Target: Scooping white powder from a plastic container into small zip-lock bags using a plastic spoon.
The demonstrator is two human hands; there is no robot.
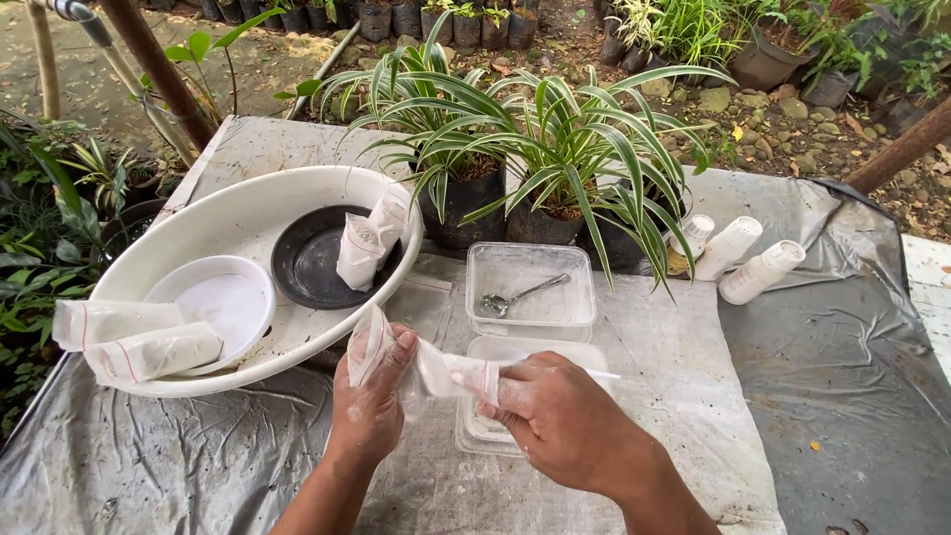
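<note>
My left hand (369, 401) and my right hand (555, 411) together hold a small clear plastic bag of white powder (421, 365), stretched between them above the table. The left hand grips its folded end, the right pinches the other end. Just beneath sits a clear plastic lid (495, 436). Beyond it is a clear square container (530, 297) with white powder residue and a metal spoon (515, 297) inside.
A big white oval basin (248, 218) at left holds a white bowl (213, 297), a black saucer (307, 260) and filled powder bags (139, 342). Potted spider plants (515, 149) stand behind. White bottles (738, 253) lie at right. Grey plastic sheeting (842, 376) covers the table.
</note>
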